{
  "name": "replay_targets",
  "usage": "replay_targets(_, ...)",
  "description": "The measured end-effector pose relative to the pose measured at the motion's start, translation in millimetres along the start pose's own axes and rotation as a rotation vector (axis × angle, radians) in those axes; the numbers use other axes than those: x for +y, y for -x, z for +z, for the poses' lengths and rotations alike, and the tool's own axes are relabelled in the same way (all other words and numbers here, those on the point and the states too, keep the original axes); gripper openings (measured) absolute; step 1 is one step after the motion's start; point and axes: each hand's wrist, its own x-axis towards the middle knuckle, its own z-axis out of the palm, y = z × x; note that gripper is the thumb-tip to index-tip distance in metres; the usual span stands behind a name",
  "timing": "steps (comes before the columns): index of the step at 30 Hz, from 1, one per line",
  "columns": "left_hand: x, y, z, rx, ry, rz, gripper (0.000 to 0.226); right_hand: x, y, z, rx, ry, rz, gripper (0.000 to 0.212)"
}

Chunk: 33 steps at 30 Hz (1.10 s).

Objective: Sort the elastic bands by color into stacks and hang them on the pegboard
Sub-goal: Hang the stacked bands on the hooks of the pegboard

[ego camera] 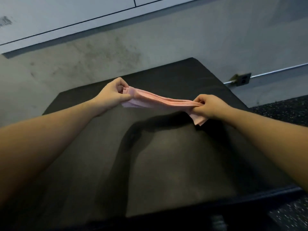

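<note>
Left grip: my left hand (112, 95) curls round one end of the stack of pink elastic bands (160, 100), thumb over the top, fingers folded underneath; it holds that end tight.
Right grip: my right hand (210, 106) pinches the other end, fingertips (199, 104) pressing the layered edges together, with a short tail of bands hanging below the fist.
Where the bands are: held in the air between both hands, above the far half of the dark tabletop (166, 155), not touching it; their shadow falls on the surface below.
Shape now: stretched into a flat, slightly sagging strip, many thin layers showing along the edge.
Colour: all pink as far as I can see, with a paler, lilac-looking tinge near my left hand; I cannot tell whether that is a second colour or just the light.
How they handle, in my judgement: light, soft and floppy, stretchy lengthwise; thin layers likely to slide over one another and fan out if I loosen either end.
Where to take hold: both ends at once, pinching through the whole thickness, or through the loop when it goes on a peg.
Pegboard: not in view.
Surroundings: grey wall (100, 52) behind the tabletop, an electrical outlet (243, 80) on a metal conduit to the right.
Writing and brands: none that I can read on the bands, the tabletop or the wall.
</note>
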Motion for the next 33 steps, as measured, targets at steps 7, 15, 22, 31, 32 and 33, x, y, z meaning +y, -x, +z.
replay_targets(7,-34.0,94.9,-35.1,-0.147,-0.159,0.012,0.055,-58.6,47.3,1.1,-0.19,0.25,-0.216,0.015)
replay_targets(15,-49.0,179.6,-55.5,-0.3,-0.73,0.079,0.083,-99.5,95.3,25.5,-0.339,0.575,-0.589,0.041)
replay_targets(22,-71.3,208.8,-37.7,-0.225,-0.908,0.023,0.078,-114.4,105.4,57.8,-0.36,0.651,-0.466,0.046)
replay_targets(31,-87.9,225.1,-23.3,-0.114,-1.109,0.073,0.074,-110.1,113.5,96.7,-0.094,0.786,-0.452,0.034)
replay_targets(32,-88.5,225.8,-22.4,-0.101,-1.115,0.085,0.077,-105.1,113.1,97.7,-0.056,0.8,-0.489,0.035)
replay_targets(33,-89.4,225.7,-22.1,-0.093,-1.107,0.087,0.079,-99.5,112.4,99.1,-0.03,0.812,-0.528,0.038)
